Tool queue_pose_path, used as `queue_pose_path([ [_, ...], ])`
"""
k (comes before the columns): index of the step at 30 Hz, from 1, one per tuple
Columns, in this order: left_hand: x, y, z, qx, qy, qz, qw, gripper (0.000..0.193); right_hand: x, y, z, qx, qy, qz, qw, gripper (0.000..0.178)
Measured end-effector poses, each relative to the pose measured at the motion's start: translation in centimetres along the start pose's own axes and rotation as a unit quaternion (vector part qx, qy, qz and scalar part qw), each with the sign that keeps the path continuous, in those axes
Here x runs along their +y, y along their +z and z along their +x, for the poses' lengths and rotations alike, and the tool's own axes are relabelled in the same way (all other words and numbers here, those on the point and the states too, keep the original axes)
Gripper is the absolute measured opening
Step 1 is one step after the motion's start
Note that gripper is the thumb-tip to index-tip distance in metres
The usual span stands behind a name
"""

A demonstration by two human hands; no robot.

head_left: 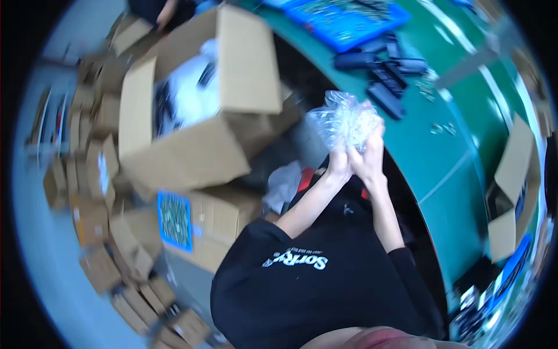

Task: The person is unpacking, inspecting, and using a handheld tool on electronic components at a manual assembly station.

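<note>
Nearest is the person's black short-sleeved shirt [290,285], which has white printing on the chest. From it the 2 bare forearms reach forward, close to each other. The left hand [339,166] and the right hand [371,156] are together at their lower parts, and both hold the crumpled bundle of clear, shiny plastic film [340,119]. The grip is closed on this bundle, but because of the blur I cannot tell how each finger lies. The bundle is in front of the body, raised, and in the view it appears beside the edge of the green work table [430,163].

To the left of the left forearm there is a greyish translucent plastic bag [283,187]. Farther left, a blue rectangular tray with small green pieces [175,221] is against a brown cardboard carton [218,224].

Beyond it stands a large open brown cardboard box [186,154], with white plastic wrapping [195,93] inside. On the table, past the hands, several black elongated parts [386,96] lie in a group, near a larger blue tray [343,32]. At the far upper left, a co-worker's arm [167,13] is partly visible.
</note>
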State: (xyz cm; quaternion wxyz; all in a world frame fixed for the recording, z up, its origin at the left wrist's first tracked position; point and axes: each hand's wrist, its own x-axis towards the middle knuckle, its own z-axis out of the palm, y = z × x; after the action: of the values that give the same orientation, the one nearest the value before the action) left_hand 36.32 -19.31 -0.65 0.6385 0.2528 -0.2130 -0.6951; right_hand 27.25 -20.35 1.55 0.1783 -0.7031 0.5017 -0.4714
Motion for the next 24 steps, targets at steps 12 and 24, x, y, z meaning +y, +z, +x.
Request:
queue_pose_path([
  [12, 5.8, -23.1, -31.9, 0.345, 0.044, 0.721, 0.6, 0.026, -2.6, 5.4, -14.6, -0.497, 0.05, 0.153, 0.853, 0.064],
  [24, -5.4, -31.4, -57.4, 0.305, -0.634, 0.617, 0.351, 0.126, 4.8, 0.1, -11.3, -0.446, 0.132, 0.045, 0.884, 0.05],
])
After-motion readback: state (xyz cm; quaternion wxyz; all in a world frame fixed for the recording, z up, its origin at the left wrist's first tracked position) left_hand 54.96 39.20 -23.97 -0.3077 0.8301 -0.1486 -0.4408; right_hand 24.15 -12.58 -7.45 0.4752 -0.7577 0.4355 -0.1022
